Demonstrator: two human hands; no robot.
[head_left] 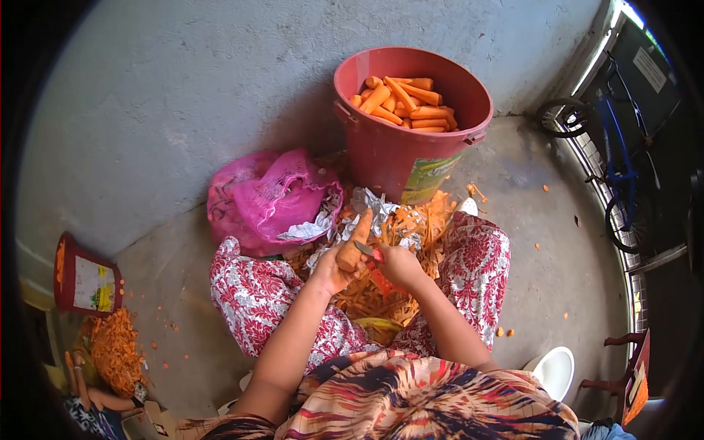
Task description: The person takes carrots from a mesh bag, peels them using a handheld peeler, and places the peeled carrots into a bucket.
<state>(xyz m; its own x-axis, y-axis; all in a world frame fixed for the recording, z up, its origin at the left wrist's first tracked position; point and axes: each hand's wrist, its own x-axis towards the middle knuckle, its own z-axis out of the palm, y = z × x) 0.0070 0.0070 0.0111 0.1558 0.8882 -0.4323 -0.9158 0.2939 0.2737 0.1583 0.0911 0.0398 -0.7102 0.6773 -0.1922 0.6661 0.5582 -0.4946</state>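
Note:
A carrot (pixel 357 240) is gripped in my left hand (pixel 334 274), its narrow end pointing up and away from me. My right hand (pixel 400 266) is closed around the red handle of a small knife (pixel 367 251), whose short blade lies at the carrot's thick end; whether it cuts in cannot be told. Beneath both hands, a heap of orange peelings (pixel 381 297) spreads between my legs, mixed with crumpled pale paper (pixel 374 204). Just beyond to the left slumps a pink mesh sack (pixel 273 192), its contents mostly hidden.
A large red bucket (pixel 381 158) of peeled carrots (pixel 411 106) stands by the wall. At left are a smaller red bucket (pixel 86 279), a peelings pile (pixel 117 352) and another person's arm (pixel 79 378). On the right are a white basin (pixel 555 372) and a blue bicycle (pixel 620 158).

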